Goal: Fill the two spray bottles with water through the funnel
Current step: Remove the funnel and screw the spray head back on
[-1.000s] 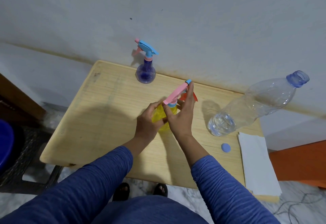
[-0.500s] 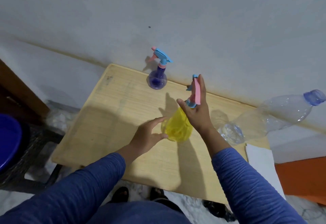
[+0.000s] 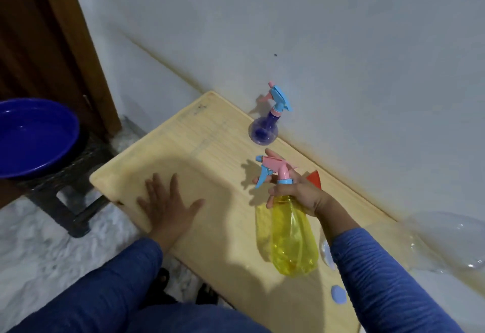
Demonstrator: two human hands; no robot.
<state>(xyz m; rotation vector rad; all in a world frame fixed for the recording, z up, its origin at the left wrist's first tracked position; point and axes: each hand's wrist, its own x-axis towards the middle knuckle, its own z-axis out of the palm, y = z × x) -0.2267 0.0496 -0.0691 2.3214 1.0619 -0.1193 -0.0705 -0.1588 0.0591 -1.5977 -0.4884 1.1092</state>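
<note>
Right hand grips yellow spray bottle at its neck, lifted, centre-right of frame. Left hand flat, fingers spread, on bench. Purple spray bottle upright by wall.

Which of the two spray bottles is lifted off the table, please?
The yellow bottle: the right hand grips its neck and holds it in the air, while the purple bottle stands untouched by the wall.

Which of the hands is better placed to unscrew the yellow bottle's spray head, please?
Left, probably. The right hand already grips the yellow spray bottle at its neck, while the left hand lies flat and free on the table.
</note>
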